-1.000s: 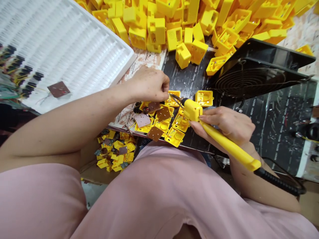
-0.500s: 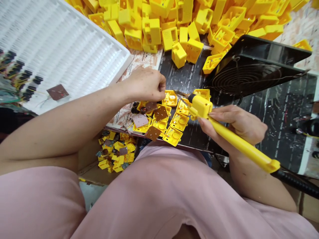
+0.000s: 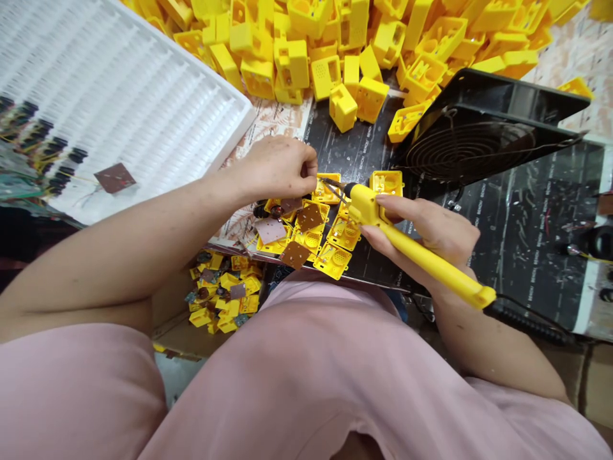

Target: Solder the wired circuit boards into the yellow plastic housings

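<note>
My right hand (image 3: 431, 233) grips a yellow soldering iron (image 3: 412, 246); its metal tip points left at an open yellow plastic case (image 3: 328, 188) on the black mat. My left hand (image 3: 275, 167) is closed in a pinch just left of that case, holding something too small to make out. In front of the hands lies a cluster of open yellow cases with brown circuit boards (image 3: 310, 217) resting on them. Another open yellow case (image 3: 387, 182) sits just behind the iron's head.
A big heap of yellow plastic housings (image 3: 364, 45) fills the back. A white ribbed tray (image 3: 119, 102) with dark components lies at left. A black fan (image 3: 479, 140) stands tilted at right on the black mat (image 3: 527, 230). More yellow parts (image 3: 220, 294) lie in a box below.
The soldering iron swung right and away half a second ago, and has now come back left, with its tip at the case beside my left hand. My left hand stayed in place.
</note>
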`<state>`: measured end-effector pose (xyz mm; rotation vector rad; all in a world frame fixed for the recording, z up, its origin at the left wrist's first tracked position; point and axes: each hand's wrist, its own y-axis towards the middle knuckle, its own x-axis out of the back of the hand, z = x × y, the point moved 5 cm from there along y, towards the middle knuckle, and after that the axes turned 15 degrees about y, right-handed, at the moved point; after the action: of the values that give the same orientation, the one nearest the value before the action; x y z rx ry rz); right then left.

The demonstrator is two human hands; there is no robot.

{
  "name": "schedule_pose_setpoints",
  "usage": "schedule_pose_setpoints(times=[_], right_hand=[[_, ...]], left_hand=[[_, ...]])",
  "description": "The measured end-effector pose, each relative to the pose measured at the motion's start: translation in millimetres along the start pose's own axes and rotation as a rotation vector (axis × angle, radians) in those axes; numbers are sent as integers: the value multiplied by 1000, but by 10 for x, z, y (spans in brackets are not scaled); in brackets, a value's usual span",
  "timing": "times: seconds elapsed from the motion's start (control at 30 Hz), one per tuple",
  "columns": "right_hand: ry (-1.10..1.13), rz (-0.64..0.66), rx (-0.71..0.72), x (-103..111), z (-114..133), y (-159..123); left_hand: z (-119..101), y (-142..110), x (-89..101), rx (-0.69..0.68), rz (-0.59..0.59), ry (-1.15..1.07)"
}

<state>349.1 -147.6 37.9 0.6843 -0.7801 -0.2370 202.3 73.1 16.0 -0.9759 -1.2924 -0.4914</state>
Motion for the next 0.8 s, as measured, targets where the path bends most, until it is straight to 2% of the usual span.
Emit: schedule_pose_setpoints(times=[0.1, 0.23, 0.37, 0.5, 0.7, 0.8], right_hand=[[-23, 26, 68, 0, 14, 67], [-23, 41, 88, 97, 63, 109], [-77, -27, 11, 235, 66, 39], [-53, -56, 3, 221, 41, -70], [-32, -229, -133, 271, -17, -263], [-60, -213, -153, 300, 8, -333]], left_hand=[[-36, 1, 22, 37, 3, 17], [-107, 1, 68, 106, 85, 31], [-148, 1, 114, 130, 136, 36], [-115, 18, 104, 136, 135, 27], [-90, 15, 84, 124, 108, -7], [-109, 13, 78, 138, 119, 1]])
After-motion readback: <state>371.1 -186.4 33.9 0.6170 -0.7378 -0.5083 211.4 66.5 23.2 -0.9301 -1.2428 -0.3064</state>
